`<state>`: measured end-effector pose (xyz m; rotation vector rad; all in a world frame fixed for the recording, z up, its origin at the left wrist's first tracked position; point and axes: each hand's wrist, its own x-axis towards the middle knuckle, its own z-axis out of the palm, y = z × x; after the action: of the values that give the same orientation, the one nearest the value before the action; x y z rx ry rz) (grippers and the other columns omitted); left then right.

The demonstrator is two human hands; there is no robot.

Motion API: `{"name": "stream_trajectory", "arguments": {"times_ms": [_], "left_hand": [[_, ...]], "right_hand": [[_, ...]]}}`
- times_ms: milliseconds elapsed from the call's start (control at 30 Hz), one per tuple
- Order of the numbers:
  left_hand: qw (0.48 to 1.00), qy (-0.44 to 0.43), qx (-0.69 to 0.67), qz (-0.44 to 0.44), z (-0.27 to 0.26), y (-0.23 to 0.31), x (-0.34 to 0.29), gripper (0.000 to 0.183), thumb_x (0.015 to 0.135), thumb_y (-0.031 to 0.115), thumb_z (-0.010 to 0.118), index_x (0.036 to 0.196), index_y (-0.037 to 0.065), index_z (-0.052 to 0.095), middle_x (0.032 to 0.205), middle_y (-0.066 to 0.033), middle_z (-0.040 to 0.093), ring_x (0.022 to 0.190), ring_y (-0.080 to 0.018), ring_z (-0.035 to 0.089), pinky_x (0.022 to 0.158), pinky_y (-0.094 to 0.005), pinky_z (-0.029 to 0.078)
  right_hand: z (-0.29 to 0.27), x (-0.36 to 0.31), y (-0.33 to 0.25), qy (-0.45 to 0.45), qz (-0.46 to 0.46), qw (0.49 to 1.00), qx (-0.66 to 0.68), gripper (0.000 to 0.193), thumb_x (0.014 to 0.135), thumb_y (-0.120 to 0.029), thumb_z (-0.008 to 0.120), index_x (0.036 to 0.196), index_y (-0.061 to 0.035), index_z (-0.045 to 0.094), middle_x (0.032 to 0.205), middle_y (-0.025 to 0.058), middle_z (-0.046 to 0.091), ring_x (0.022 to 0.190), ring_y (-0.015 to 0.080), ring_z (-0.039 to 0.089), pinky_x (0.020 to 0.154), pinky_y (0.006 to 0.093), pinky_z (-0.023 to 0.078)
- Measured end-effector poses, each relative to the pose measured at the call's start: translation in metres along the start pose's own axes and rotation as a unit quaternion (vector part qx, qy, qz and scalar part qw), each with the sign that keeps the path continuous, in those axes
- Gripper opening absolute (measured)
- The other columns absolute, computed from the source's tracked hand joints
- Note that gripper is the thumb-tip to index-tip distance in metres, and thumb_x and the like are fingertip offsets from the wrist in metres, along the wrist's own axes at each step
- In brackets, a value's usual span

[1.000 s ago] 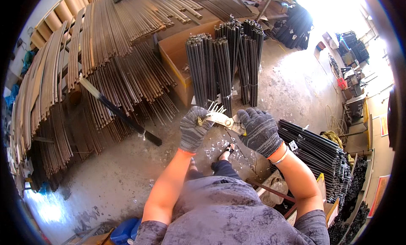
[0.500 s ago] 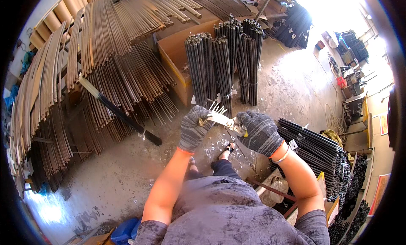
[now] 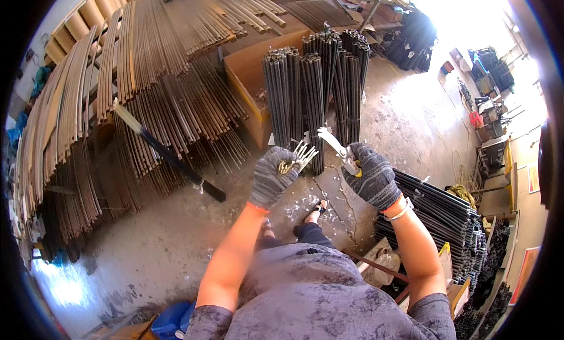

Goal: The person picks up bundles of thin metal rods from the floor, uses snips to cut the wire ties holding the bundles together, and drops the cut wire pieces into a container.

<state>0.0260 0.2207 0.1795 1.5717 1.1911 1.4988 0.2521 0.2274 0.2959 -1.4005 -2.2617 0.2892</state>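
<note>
My left hand (image 3: 273, 178), in a grey knitted glove with an orange cuff, is closed around a bunch of thin white-tipped strips (image 3: 304, 156). Their brass-coloured ends (image 3: 284, 167) stick out beside the fingers. My right hand (image 3: 373, 178), gloved alike, grips a plier-like hand tool (image 3: 349, 162) with yellow on its handle. From the tool a pale, narrow piece (image 3: 332, 141) reaches up and left; whether it is a jaw or a strip held in it I cannot tell. A gap separates the tool from the bunch.
Bundles of dark tubes (image 3: 314, 90) stand upright ahead, beside a large cardboard box (image 3: 244, 76). Long brown rods (image 3: 135, 52) fill a rack at the left. More dark tubes (image 3: 446, 216) lie stacked at the right. White scraps are scattered on the floor (image 3: 235, 240).
The hands have moved apart: my right hand went right with the tool, away from the bunch in my left hand. The pale piece now points up and left.
</note>
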Motion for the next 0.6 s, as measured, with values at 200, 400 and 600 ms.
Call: {"name": "stream_trajectory", "arguments": {"times_ms": [200, 400, 600], "left_hand": [[0.998, 0.03, -0.051, 0.013, 0.003, 0.004, 0.0, 0.012, 0.075, -0.002, 0.07, 0.084, 0.003, 0.065, 0.082, -0.0042, 0.061, 0.077, -0.0146, 0.059, 0.073, -0.0276, 0.048], [0.995, 0.03, -0.091, -0.013, 0.004, 0.006, 0.003, 0.013, 0.076, -0.003, 0.07, 0.086, 0.003, 0.066, 0.082, -0.0006, 0.06, 0.077, -0.0093, 0.057, 0.073, -0.0248, 0.047], [0.991, 0.016, -0.117, -0.064, 0.002, 0.011, 0.001, 0.012, 0.077, 0.0, 0.073, 0.087, 0.004, 0.067, 0.082, 0.0017, 0.063, 0.077, -0.0063, 0.057, 0.072, -0.0233, 0.048]], "right_hand": [[0.0, -0.01, 0.003, -0.071, -0.032, 0.996, -0.044, 0.035, 0.07, -0.016, 0.074, 0.1, -0.008, 0.058, 0.088, 0.0137, 0.062, 0.081, 0.0346, 0.062, 0.071, 0.0423, 0.05], [-0.004, -0.011, -0.008, -0.086, -0.068, 0.987, -0.119, 0.042, 0.067, -0.02, 0.072, 0.103, -0.0083, 0.057, 0.09, 0.0133, 0.06, 0.084, 0.0336, 0.06, 0.073, 0.0434, 0.047], [-0.007, -0.008, -0.013, -0.087, -0.066, 0.981, -0.16, 0.039, 0.067, -0.021, 0.071, 0.101, -0.0094, 0.056, 0.088, 0.0123, 0.058, 0.082, 0.0323, 0.059, 0.072, 0.0431, 0.046]]}}
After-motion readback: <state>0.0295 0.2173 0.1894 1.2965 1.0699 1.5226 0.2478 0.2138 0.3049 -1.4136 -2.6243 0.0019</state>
